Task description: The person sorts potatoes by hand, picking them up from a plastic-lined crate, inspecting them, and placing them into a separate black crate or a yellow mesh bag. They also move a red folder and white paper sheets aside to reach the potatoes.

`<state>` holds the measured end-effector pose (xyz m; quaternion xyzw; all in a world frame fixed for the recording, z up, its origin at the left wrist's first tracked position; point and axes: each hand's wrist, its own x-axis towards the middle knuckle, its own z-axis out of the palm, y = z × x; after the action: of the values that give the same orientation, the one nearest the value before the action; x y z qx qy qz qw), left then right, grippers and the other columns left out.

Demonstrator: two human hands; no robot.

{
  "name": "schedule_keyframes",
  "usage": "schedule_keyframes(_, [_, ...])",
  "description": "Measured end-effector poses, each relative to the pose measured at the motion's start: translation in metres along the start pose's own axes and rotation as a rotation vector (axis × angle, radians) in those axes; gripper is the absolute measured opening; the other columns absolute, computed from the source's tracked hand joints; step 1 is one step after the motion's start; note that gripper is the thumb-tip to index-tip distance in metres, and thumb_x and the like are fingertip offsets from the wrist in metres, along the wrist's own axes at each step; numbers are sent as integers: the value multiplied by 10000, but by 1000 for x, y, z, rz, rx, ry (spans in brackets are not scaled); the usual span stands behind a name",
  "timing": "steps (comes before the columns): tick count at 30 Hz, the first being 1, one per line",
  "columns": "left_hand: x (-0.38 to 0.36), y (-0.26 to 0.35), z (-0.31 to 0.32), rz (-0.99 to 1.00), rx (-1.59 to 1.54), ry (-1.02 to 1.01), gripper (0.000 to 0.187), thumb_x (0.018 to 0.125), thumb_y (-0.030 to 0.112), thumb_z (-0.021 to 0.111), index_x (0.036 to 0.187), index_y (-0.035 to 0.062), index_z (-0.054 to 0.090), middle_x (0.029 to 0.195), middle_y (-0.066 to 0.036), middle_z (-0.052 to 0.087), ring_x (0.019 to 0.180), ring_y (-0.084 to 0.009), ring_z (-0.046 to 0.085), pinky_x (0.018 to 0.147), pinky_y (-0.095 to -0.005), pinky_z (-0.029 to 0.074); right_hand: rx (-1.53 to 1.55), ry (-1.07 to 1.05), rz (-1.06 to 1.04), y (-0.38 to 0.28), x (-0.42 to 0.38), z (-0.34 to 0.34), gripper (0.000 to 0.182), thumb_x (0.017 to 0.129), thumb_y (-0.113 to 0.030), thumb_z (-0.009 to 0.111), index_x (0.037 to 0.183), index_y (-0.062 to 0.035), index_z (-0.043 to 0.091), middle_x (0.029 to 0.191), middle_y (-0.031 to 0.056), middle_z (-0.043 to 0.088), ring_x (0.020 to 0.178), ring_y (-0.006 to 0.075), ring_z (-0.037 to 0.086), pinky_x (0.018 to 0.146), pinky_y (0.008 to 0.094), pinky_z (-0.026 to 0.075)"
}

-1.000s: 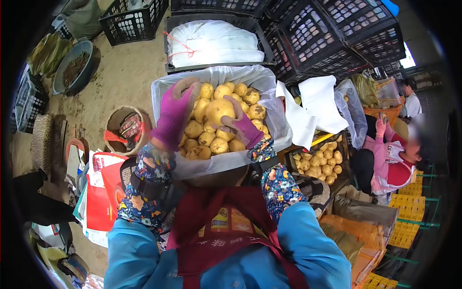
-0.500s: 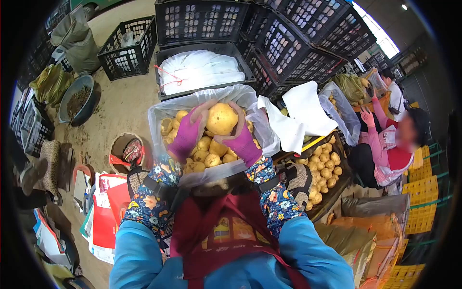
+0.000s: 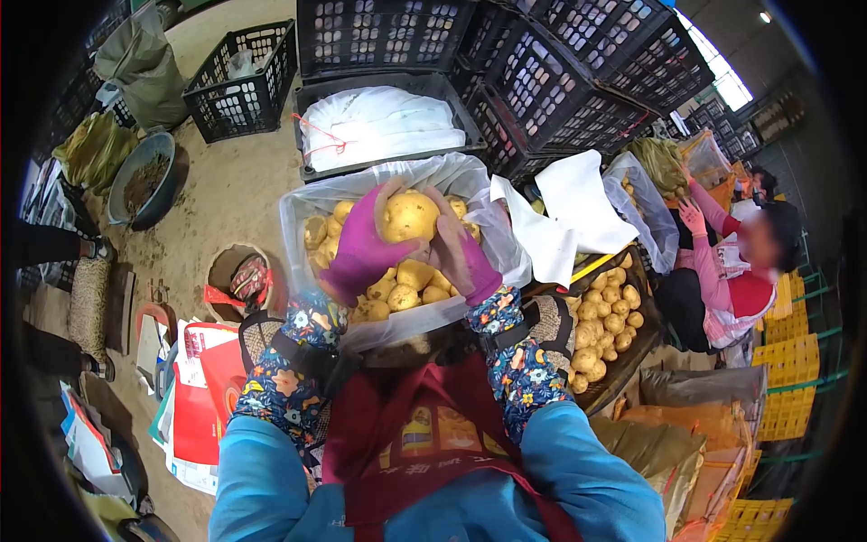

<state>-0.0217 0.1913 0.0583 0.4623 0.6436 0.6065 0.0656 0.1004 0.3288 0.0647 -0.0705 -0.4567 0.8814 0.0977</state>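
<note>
A large yellow potato (image 3: 411, 217) is held between my two gloved hands, above a lined crate of potatoes. My left hand (image 3: 363, 246), in a purple glove, curls round its left side and underside. On its right side rests my right hand (image 3: 462, 257), also purple-gloved, with the palm side turned toward the potato. Below them, more potatoes (image 3: 402, 297) lie in the crate, whose clear plastic liner (image 3: 293, 237) folds over the rim. My hands hide part of the pile.
White sheets (image 3: 578, 203) lie to the right, beside a dark crate of smaller potatoes (image 3: 603, 316). Black crates (image 3: 560, 81) are stacked ahead. A bag (image 3: 379, 126) fills the crate beyond mine. A basket (image 3: 244, 280) stands left; a co-worker (image 3: 722, 271) sits right.
The large potato has turned slightly in my hands. My left hand has shifted from its side to partly underneath, and my right fingers have straightened upward along it.
</note>
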Motion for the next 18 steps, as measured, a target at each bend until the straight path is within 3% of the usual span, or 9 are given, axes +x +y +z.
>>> schedule_keyframes(2, [-1,-4,3,35,123,22,888,666,266,847,1394,-10,420,1340,-187,515,1245,-314,501,1061,-406,382,-629,98,-192,19,15,-20,630,988,-247,513,1517,-87,210,1426,138,423,1181,240,554,1003,377,455])
schedule_keyframes(4, [-1,-10,5,10,166,46,896,657,264,848,1394,-10,419,1327,-180,526,1237,-322,502,1058,-414,382,-939,161,-202,43,22,-53,594,1009,-278,479,1509,-80,224,1418,145,440,1151,252,574,974,389,481])
schedule_keyframes(5, [0,-7,6,63,201,64,900,654,265,846,1397,-10,417,1320,-179,530,1232,-325,505,1055,-418,383,-934,172,-116,56,23,-72,595,1011,-293,481,1504,-72,231,1421,147,438,1145,259,576,961,393,490])
schedule_keyframes(7, [-1,3,6,168,270,97,909,648,266,842,1401,-9,413,1306,-176,540,1220,-330,509,1048,-426,386,-577,175,-20,65,23,-77,581,1015,-310,480,1492,-70,252,1411,141,451,1145,268,573,945,403,500])
schedule_keyframes(10, [1,5,2,199,398,117,929,640,276,837,1413,-4,405,1304,-186,542,1213,-333,511,1038,-425,389,209,150,18,54,20,-41,552,1011,-325,483,1477,-97,292,1371,121,489,1167,276,556,940,426,501])
schedule_keyframes(12, [3,3,-2,211,439,78,939,641,280,835,1423,0,397,1307,-186,541,1217,-336,507,1040,-424,386,392,168,43,29,14,-10,555,999,-351,503,1470,-128,314,1343,113,509,1186,277,540,943,453,497])
schedule_keyframes(14, [3,1,0,209,376,62,929,649,285,831,1424,3,402,1311,-186,539,1220,-337,503,1044,-422,380,-155,48,-200,45,28,-20,559,978,-390,526,1453,-157,346,1335,109,511,1200,285,529,953,476,488])
schedule_keyframes(16, [5,-2,3,198,215,61,900,663,289,823,1416,6,421,1317,-186,536,1223,-338,499,1050,-419,374,-118,1,-196,51,28,-32,559,962,-411,545,1434,-165,376,1333,108,510,1211,292,521,970,495,475])
schedule_keyframes(18, [4,-7,-3,125,198,55,844,683,285,810,1398,15,452,1298,-190,550,1194,-341,524,1032,-412,395,497,11,64,23,17,-11,556,949,-416,559,1412,-151,405,1335,108,507,1218,298,516,995,509,457])
